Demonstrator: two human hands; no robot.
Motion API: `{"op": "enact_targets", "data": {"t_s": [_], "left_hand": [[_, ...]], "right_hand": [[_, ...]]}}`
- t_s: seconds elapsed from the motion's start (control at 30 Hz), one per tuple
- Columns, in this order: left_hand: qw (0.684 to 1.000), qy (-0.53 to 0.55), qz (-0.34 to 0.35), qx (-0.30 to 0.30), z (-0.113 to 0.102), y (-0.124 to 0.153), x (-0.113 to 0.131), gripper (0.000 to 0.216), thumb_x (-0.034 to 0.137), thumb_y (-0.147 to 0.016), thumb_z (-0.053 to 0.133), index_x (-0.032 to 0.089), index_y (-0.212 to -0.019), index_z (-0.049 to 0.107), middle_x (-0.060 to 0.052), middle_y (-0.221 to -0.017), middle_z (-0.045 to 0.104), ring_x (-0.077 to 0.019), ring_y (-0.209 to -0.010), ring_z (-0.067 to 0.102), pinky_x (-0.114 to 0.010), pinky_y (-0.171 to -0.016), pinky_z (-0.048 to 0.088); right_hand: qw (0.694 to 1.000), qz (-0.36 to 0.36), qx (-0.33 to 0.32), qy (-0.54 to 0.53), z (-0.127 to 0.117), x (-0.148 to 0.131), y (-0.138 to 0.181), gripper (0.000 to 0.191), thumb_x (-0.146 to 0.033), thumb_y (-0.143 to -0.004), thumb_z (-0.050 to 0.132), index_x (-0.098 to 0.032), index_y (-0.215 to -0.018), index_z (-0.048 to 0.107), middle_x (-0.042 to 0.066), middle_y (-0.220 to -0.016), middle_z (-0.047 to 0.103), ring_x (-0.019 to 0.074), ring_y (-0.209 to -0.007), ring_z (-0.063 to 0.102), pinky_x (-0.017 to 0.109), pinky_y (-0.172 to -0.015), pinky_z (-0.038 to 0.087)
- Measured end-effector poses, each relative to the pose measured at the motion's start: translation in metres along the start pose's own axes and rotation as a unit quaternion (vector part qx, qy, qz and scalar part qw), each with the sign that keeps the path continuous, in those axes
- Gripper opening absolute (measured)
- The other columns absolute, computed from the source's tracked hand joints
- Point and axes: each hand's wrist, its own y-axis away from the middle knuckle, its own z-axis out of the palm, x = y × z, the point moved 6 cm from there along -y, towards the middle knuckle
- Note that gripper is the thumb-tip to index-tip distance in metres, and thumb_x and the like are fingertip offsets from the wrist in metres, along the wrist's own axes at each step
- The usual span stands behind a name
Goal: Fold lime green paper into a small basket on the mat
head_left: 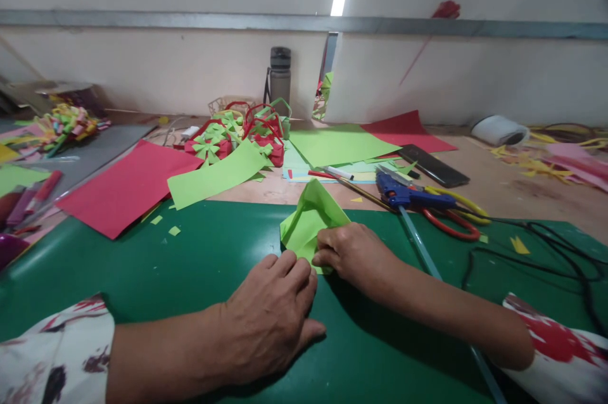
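A partly folded piece of light green paper [304, 223] stands up from the green mat in front of me, with a pointed flap at its top and an open hollow inside. My right hand [354, 255] is closed on its right side, thumb and fingers pinching the paper. At its lower left edge, my left hand [275, 306] has curled fingers pressed on the paper, while its thumb sticks out over the mat. The left fingertips are partly hidden behind the knuckles. Right of the paper lies a blue glue gun [411, 192] with a long translucent glue stick [420, 242].
Red-and-yellow-handled scissors [451, 225] lie under the glue gun, whose black cord [536, 252] loops right. Behind are a phone [434, 164], red paper [133, 185], a green strip [218, 176], small red-and-green paper baskets [268, 144] and a bottle [280, 84]. Paper scraps [174, 231] dot the mat [190, 277].
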Motion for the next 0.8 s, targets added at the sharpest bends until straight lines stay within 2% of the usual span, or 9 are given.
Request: {"op": "enact_targets", "data": {"t_s": [0.2,0.27,0.33,0.43,0.67,0.8], "left_hand": [[1.0,-0.003,0.002,0.009,0.0,0.001,0.001,0.04,0.045,-0.091,0.046,0.01,-0.106,0.056,-0.01,-0.095,0.053,-0.0256,-0.084,0.043,-0.043,-0.072,0.044],[1.0,0.0,0.002,0.008,-0.001,0.001,0.001,0.04,0.044,-0.092,0.045,0.01,-0.107,0.056,-0.01,-0.095,0.053,-0.0258,-0.084,0.043,-0.043,-0.073,0.043],[1.0,0.004,0.006,0.01,-0.002,0.001,0.001,0.04,0.044,-0.093,0.043,0.01,-0.108,0.055,-0.011,-0.096,0.053,-0.026,-0.085,0.043,-0.043,-0.073,0.043],[1.0,0.01,0.01,0.012,-0.003,0.001,0.001,0.04,0.044,-0.093,0.04,0.01,-0.11,0.054,-0.011,-0.097,0.053,-0.026,-0.085,0.042,-0.043,-0.074,0.043],[0.999,0.037,-0.016,0.002,-0.001,0.0,-0.001,0.04,0.043,-0.091,0.043,0.012,-0.115,0.049,-0.01,-0.099,0.051,-0.0262,-0.088,0.042,-0.044,-0.078,0.042],[0.999,0.042,-0.019,-0.006,-0.002,-0.004,0.0,0.047,0.051,-0.09,0.043,0.015,-0.121,0.045,-0.01,-0.102,0.051,-0.0265,-0.089,0.042,-0.044,-0.077,0.042]], "right_hand": [[0.999,-0.013,0.043,0.031,0.005,0.001,0.001,0.018,-0.022,-0.086,0.052,-0.017,-0.072,0.062,0.003,-0.062,0.062,0.0144,-0.058,0.053,0.028,-0.05,0.016],[0.997,-0.052,0.04,0.031,0.006,0.003,0.007,0.017,-0.017,-0.086,0.05,-0.017,-0.073,0.062,0.002,-0.064,0.062,0.013,-0.057,0.052,0.027,-0.051,0.02],[0.992,-0.121,0.03,0.015,0.007,0.002,0.018,0.017,-0.011,-0.085,0.048,-0.017,-0.077,0.062,0.001,-0.066,0.062,0.0118,-0.058,0.051,0.025,-0.053,0.025],[0.977,-0.208,0.035,0.0,0.006,0.001,0.036,0.028,-0.003,-0.084,0.044,-0.02,-0.093,0.064,0.002,-0.078,0.061,0.0124,-0.065,0.054,0.024,-0.058,0.032],[0.948,-0.288,0.098,0.099,0.031,0.001,0.052,0.035,-0.01,-0.078,0.055,-0.017,-0.112,0.054,0.009,-0.101,0.059,0.0212,-0.087,0.055,0.032,-0.068,0.045],[0.931,-0.302,0.158,0.134,0.041,0.002,0.052,0.031,-0.009,-0.073,0.057,-0.014,-0.103,0.056,0.009,-0.096,0.062,0.0231,-0.085,0.057,0.034,-0.067,0.048]]}}
